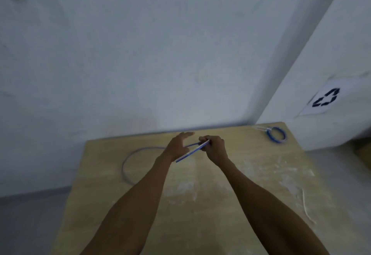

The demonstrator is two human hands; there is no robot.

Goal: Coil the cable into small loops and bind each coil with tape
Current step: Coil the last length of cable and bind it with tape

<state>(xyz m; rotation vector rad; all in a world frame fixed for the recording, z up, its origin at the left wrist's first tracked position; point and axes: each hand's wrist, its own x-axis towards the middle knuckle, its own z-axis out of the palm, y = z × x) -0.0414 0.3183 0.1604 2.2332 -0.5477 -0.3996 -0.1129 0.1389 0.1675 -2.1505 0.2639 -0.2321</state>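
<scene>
Two hands on a half-made loop, over the far middle of the counter (200, 224)

Head view: the right hand (214, 147) is curled tight round one end of the flattened blue cable (192, 151), while the left hand (178, 147) lies against it with fingers straight and spread, not clamped. Its tail (124, 164) sweeps toward the left edge, and a finished coil (277, 134) sits at the far right corner. With only one firm grip, the springy loop could pop open, or the trailing tail could drag and twist.

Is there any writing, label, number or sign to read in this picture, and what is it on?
No words or numbers are readable.
One sign, no text: black three-arrow recycling symbol on a white paper sheet on the right wall.
Blue coiled cable: any print too blurred to read.
</scene>
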